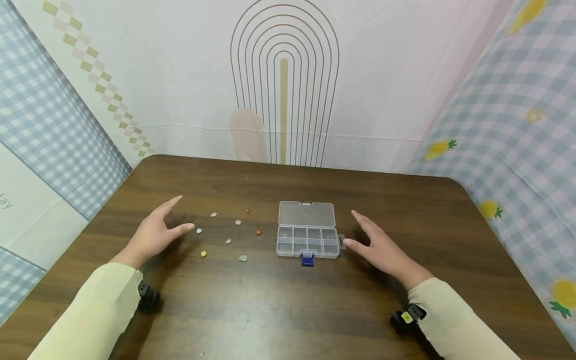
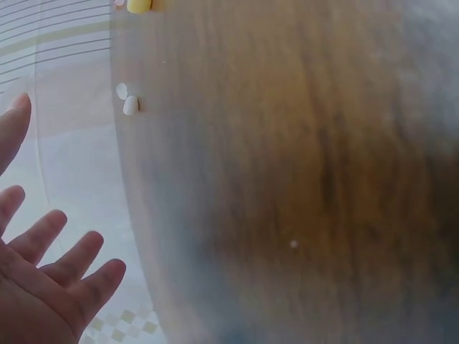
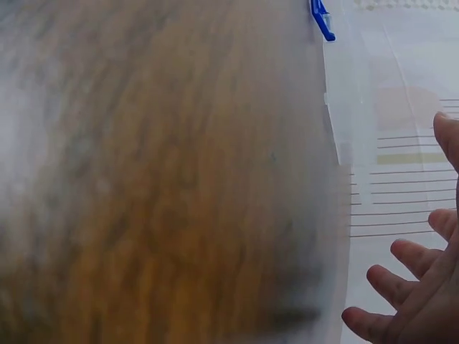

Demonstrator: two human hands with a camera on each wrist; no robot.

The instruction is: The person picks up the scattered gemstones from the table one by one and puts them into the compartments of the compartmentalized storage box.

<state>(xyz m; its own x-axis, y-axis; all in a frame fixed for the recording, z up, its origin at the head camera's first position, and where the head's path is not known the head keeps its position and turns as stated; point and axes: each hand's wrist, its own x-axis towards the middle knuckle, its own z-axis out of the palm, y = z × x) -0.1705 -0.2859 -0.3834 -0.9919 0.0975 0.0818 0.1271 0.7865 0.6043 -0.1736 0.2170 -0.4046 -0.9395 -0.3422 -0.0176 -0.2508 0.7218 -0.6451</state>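
A clear plastic compartment box (image 1: pixel 308 241) lies on the table with its lid (image 1: pixel 307 215) folded back and a blue latch (image 1: pixel 308 261) at the front. Left of it several small stones or beads are scattered: a yellow one (image 1: pixel 204 254), a white one (image 1: pixel 199 231), a reddish-brown one (image 1: pixel 258 232) and paler ones such as a grey one (image 1: pixel 243 258). My left hand (image 1: pixel 155 232) is over the table's left part, fingers spread, thumb tip close to the white piece. My right hand (image 1: pixel 382 250), also spread, has its thumb near the hang tab at the box's right end. Both hold nothing.
The brown wooden table (image 1: pixel 252 310) ends at a white patterned cloth (image 1: pixel 189 90) behind it. Blue checked cloth (image 1: pixel 504 130) hangs at the right, and more at the left. Each wrist carries a small black camera, such as the one on the left wrist (image 1: pixel 148 298).
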